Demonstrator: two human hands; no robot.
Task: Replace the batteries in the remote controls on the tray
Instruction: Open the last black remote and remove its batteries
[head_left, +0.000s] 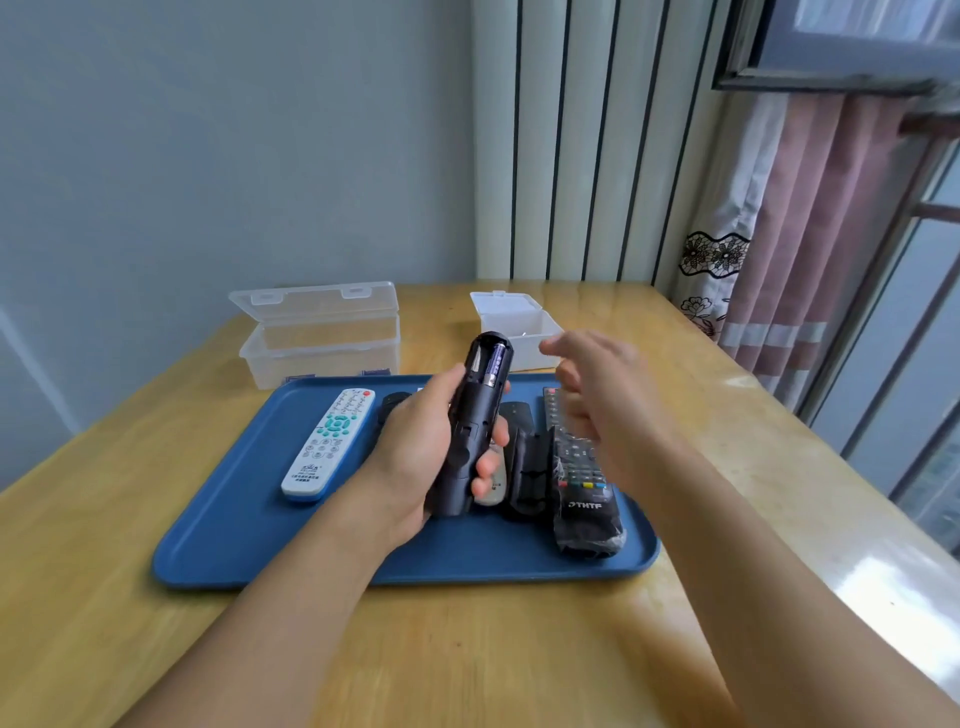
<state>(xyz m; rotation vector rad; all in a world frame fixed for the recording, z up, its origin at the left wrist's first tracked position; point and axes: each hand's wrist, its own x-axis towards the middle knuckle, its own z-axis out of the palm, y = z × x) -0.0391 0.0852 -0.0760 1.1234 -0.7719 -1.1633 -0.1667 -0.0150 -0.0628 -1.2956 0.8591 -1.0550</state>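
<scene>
While your left hand (421, 457) grips black remote (470, 431), one battery (494, 364) seated, right hand (597, 395) hovers loose, empty; fetch second cell next.

Daylight from right, glare, blurred hand (597, 395)

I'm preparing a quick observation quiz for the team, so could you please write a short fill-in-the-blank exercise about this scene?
1. The left hand grips a black remote whose open compartment shows one ____.
2. The white remote lies on a tray coloured ____.
3. The right hand holds ____.
4. Both clear boxes behind the tray have their lids ____.

Missing words: battery; blue; nothing; open
</scene>
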